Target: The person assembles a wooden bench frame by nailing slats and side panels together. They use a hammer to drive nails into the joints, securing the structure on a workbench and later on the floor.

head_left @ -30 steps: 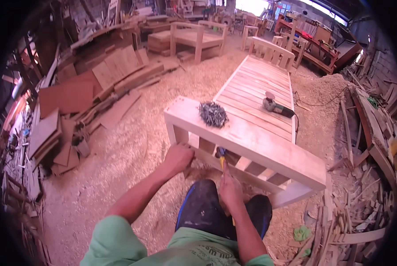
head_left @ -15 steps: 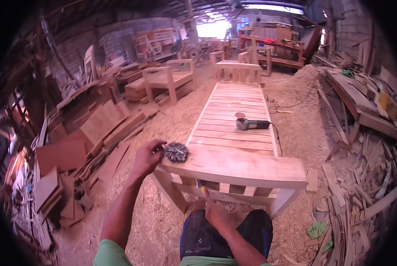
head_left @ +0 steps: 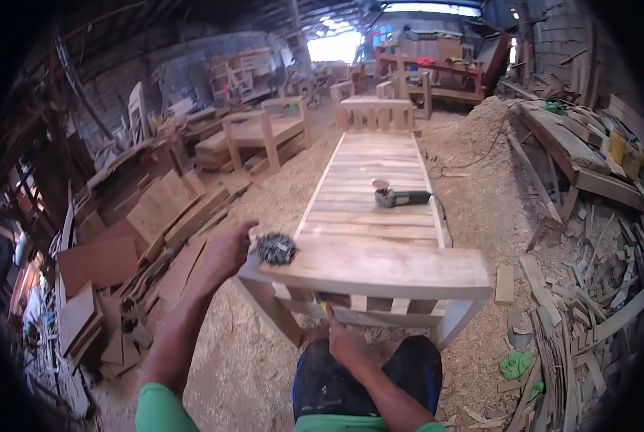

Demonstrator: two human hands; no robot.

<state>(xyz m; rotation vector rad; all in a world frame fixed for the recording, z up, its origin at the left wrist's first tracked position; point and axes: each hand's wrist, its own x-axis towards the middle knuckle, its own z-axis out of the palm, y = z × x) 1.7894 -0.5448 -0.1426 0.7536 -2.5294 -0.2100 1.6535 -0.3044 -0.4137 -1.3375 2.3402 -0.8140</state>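
Note:
Beside the left end of a pale, wide wooden rail [head_left: 379,266], my left hand [head_left: 228,250] is raised with a finger stretched out and nothing visible in it. Just right of it, a round heap of grey metal bits that look like nails [head_left: 277,248] lies on the rail. Below the rail's front face, my right hand [head_left: 348,347] is closed round a slim tool with a yellow handle [head_left: 325,307]. The tool's dark far end reaches up to the rail's underside, and its tip is hidden. Slats [head_left: 379,153] stretch away behind the rail.
An angle grinder [head_left: 401,197] rests on the slats, its cord trailing off the right side. Another slatted wooden frame [head_left: 268,135] stands at the far left. Boards [head_left: 99,255] lie at left, scrap strips [head_left: 588,324] at right. Wood shavings [head_left: 243,317] cover the floor.
My left hand has drawn slightly left and its finger has straightened. My right hand keeps its grip on the tool. The whole view has shifted a little.

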